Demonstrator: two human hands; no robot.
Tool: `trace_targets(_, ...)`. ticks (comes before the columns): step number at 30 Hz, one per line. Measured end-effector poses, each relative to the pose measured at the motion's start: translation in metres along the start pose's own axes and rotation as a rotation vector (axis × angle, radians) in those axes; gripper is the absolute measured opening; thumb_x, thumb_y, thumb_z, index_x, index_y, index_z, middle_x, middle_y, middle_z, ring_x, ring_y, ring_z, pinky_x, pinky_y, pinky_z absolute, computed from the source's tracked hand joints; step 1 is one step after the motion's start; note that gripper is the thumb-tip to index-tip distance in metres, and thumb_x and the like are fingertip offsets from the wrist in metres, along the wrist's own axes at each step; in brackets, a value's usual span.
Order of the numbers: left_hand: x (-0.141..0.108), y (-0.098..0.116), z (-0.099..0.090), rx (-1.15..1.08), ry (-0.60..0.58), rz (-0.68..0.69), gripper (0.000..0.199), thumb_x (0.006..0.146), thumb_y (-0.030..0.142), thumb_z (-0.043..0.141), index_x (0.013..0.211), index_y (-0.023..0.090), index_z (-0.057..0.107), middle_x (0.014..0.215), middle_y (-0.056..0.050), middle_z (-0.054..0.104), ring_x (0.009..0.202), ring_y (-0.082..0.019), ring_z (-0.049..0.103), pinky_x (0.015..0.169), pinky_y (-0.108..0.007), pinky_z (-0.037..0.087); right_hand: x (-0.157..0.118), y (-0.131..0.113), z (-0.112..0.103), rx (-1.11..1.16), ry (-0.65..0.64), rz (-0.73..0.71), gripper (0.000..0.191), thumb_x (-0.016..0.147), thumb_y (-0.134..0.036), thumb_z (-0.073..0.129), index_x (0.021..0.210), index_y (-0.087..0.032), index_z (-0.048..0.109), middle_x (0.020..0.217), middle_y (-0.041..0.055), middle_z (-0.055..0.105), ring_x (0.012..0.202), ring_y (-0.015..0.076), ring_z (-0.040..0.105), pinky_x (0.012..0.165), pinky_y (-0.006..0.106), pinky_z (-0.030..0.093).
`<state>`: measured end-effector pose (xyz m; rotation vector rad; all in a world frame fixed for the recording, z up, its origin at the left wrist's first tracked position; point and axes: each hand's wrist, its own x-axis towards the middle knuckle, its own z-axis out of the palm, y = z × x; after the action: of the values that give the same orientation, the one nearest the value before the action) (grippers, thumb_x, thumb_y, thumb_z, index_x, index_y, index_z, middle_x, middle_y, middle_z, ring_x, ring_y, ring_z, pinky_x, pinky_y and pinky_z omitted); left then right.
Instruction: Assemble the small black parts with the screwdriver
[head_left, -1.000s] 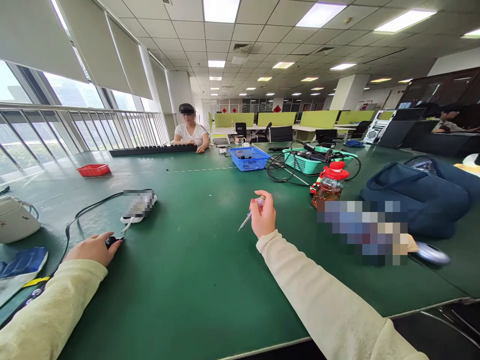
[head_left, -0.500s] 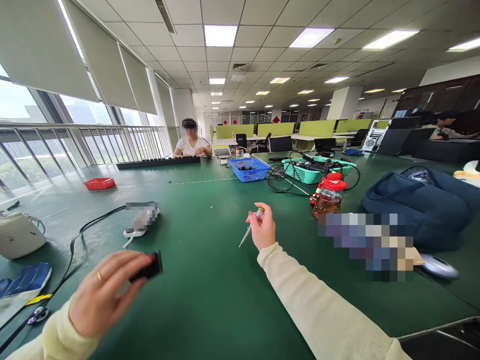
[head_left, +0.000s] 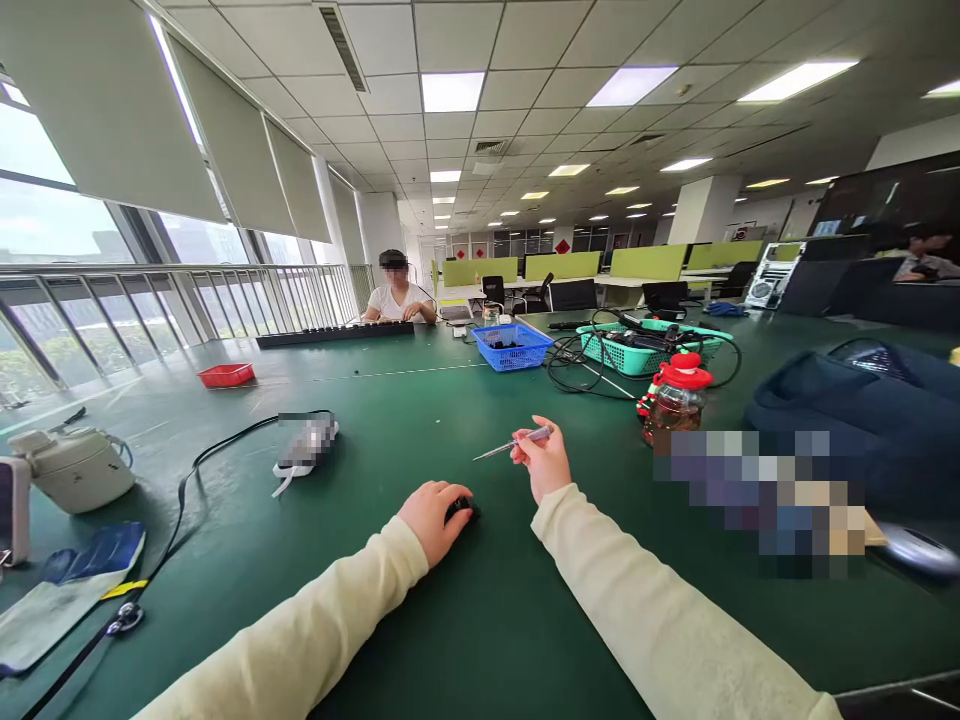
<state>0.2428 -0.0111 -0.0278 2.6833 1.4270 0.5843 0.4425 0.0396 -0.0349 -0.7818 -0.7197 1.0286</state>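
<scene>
My left hand (head_left: 436,520) rests low over the green table (head_left: 420,640), its fingers wrapped round a small black object (head_left: 459,508) that is mostly hidden. To the right of it, my right hand (head_left: 543,460) grips a screwdriver (head_left: 536,435) by its clear handle. The thin metal shaft points left, above and beyond the black object, and does not touch it.
A blue basket (head_left: 513,352) and a green basket (head_left: 634,355) of cables stand farther back. At right are a red-lidded jar (head_left: 677,400) and a dark blue bag (head_left: 847,420). A white pot (head_left: 82,470) and glove (head_left: 82,590) lie left. A person (head_left: 397,295) sits opposite.
My left hand has moved right with the black object, close to my right hand. The screwdriver has turned from pointing steeply down to nearly level. The view has shifted slightly.
</scene>
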Motion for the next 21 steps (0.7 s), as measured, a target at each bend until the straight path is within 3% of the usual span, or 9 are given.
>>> trace_targets(3, 0.011, -0.006, 0.011, -0.098, -0.110, -0.121, 0.031, 0.082, 0.030, 0.058, 0.111, 0.023, 0.063, 0.099, -0.006, 0.070, 0.096, -0.023, 0.062, 0.089, -0.039, 0.051, 0.001, 0.000, -0.001, 0.034, -0.005, 0.037, 0.062, 0.055, -0.032, 0.079, 0.104, -0.022, 0.043, 0.070, -0.0065, 0.063, 0.047, 0.0078, 0.056, 0.049, 0.023, 0.047)
trace_targets(8, 0.012, -0.012, 0.017, -0.212, -0.096, -0.119, 0.044, 0.076, 0.026, 0.065, 0.119, 0.023, 0.057, 0.105, -0.004, 0.070, 0.100, -0.023, 0.061, 0.094, -0.039, 0.048, -0.001, 0.002, 0.001, -0.024, -0.043, 0.033, 0.060, 0.059, -0.038, 0.078, 0.104, -0.023, 0.043, 0.062, -0.0090, 0.058, 0.039, 0.0064, 0.047, 0.039, 0.020, 0.038)
trace_targets(13, 0.014, -0.015, 0.019, -0.266, -0.117, -0.181, 0.052, 0.070, 0.024, 0.070, 0.120, 0.025, 0.056, 0.107, -0.003, 0.071, 0.100, -0.023, 0.064, 0.095, -0.038, 0.049, -0.005, 0.002, 0.005, -0.148, -0.082, -0.083, 0.053, 0.065, -0.042, 0.074, 0.103, -0.023, 0.042, 0.064, -0.0101, 0.054, 0.037, 0.0043, 0.041, 0.035, 0.019, 0.034)
trace_targets(21, 0.015, -0.015, 0.021, -0.234, -0.125, -0.181, 0.053, 0.068, 0.024, 0.071, 0.119, 0.024, 0.057, 0.106, -0.004, 0.071, 0.101, -0.024, 0.063, 0.095, -0.039, 0.049, -0.021, 0.000, 0.007, -0.366, -0.275, -0.349, 0.033, 0.081, -0.035, 0.060, 0.105, -0.024, 0.039, 0.078, -0.0040, 0.056, 0.052, 0.0088, 0.055, 0.049, 0.025, 0.048)
